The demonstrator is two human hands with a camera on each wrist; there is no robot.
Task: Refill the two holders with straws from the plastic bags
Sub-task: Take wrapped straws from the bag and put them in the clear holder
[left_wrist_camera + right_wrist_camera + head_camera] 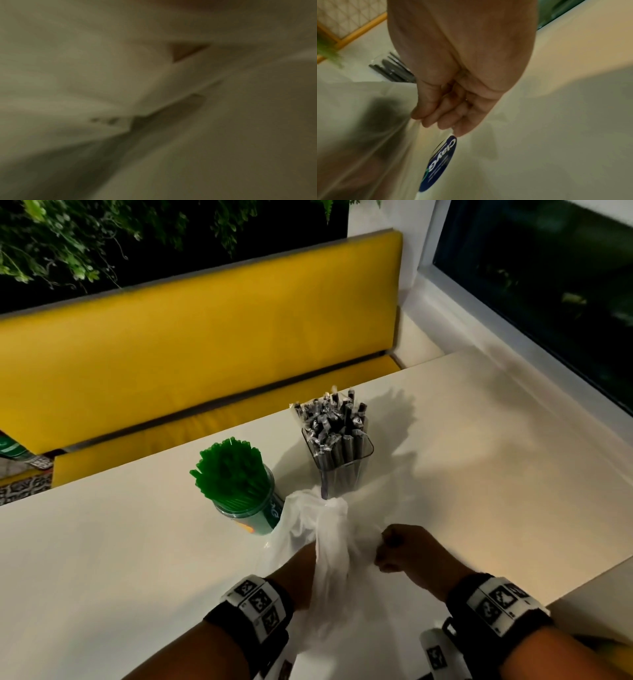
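Surface (479, 457): white and wide. There is open room to the right of the holders and in front of them on the left. Its far edge runs just behind both holders, and a near corner lies close to the right wrist.
Bench (205, 337): yellow seat and backrest beyond the far edge. Anything knocked backward would likely drop onto it.
Plastic bag (329, 542): clear and limp, gathered between the two hands just in front of the holders. No straws show inside it, so it looks emptied.
Round holder (255, 517): packed with green straws (233, 467), standing left of the bag and touching its film.
Square holder (346, 474): clear, crowded with wrapped black straws (335, 419), right behind the bag's top.
Step in hand: both holders look full, so this seems to be clearing away the spent bag.
Next move: draw the bag toward the body and low, so the film does not snag or tip either holder.
Right hand (400, 549): the grip is a closed fist pinching the bag's film.
Left hand (303, 559): mostly behind the film, and its wrist view is only blur. I cannot tell its grip.
Label (441, 162): blue oval sticker on the bag, just below the right fingers (436, 117).
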